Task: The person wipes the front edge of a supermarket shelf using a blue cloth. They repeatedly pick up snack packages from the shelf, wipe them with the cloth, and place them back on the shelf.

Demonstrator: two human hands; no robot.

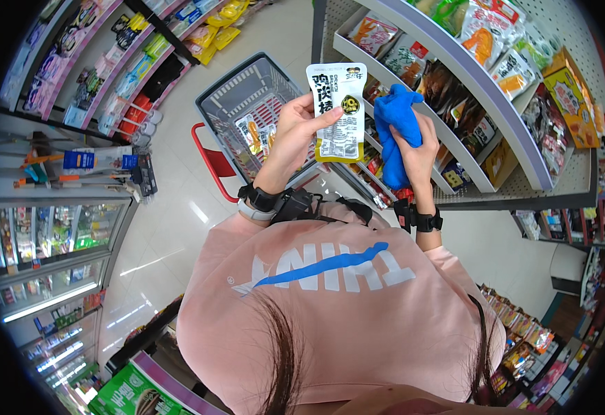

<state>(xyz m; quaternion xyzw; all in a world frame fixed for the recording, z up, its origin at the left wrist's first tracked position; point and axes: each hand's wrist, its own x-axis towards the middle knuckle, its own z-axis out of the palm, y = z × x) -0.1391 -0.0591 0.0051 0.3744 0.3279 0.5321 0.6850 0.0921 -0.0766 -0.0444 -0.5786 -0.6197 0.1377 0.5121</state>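
My left hand grips a white snack packet by its left edge, thumb across the printed face. The packet stands upright before me, bears writing and has a yellow-green bottom band. In my right hand is a bunched blue cloth, held just right of the packet and in front of the snack shelves. Below and beyond my left hand sits a grey shopping basket with slotted walls and a red handle. Some similar packets lie inside it, partly hidden by my left forearm.
A tiered snack rack with bagged foods and a yellow carton rises close on the right. Shelves of packaged goods line the upper left. Glass-fronted coolers stand at the left. Pale tiles cover the floor.
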